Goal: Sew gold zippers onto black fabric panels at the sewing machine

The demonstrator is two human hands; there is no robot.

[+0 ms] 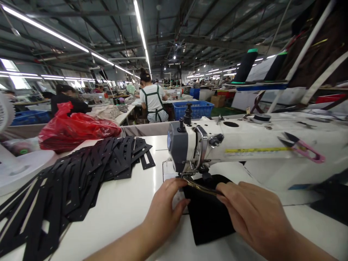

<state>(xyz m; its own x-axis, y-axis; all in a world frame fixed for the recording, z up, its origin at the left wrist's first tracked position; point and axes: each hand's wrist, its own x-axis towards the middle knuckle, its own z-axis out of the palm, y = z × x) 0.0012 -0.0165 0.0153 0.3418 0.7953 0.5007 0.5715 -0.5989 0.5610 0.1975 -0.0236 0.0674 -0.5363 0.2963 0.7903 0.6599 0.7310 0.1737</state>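
Under the needle area of a white sewing machine (195, 145) lies a black fabric piece (209, 221). Across its upper part runs a thin gold-edged strip (202, 187) that looks like a metal zipper. My left hand (167, 204) is at the fabric's left edge, its fingertips on the strip's end close to the presser foot and its thumb lower on the edge. My right hand (252, 210) pinches the other end of the strip between thumb and fingers, over the fabric's right side. The tips of the right fingers are partly hidden.
Many black slotted strips (89, 170) lie overlapped on the white table at left, beside a red plastic bag (76, 127) and a white fan base (27, 168). Pink-handled snips (304, 148) rest on the machine arm. Ahead, a person (152, 99) sits by a blue crate (193, 110).
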